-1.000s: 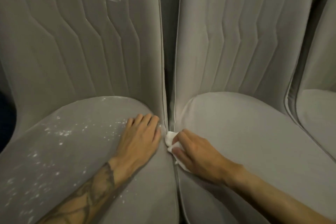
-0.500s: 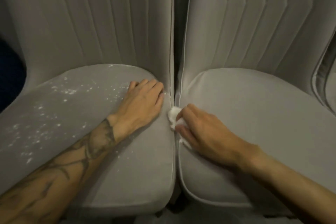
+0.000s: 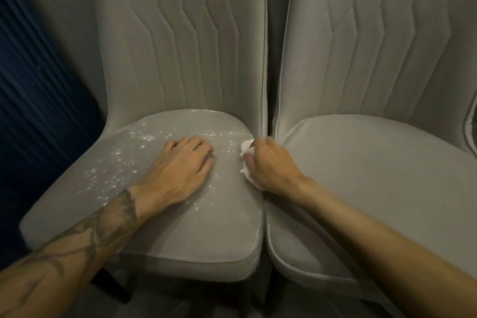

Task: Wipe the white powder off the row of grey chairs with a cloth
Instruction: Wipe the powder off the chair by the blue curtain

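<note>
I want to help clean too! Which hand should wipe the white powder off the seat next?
Probably the right hand. It grips the cloth at the inner edge of the dusty seat, right beside the powder. The left hand lies flat on that seat, holding nothing.

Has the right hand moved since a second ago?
Yes. Against the gap between the chairs, the right hand and cloth went left, from the right seat onto the powdered left seat.
</note>
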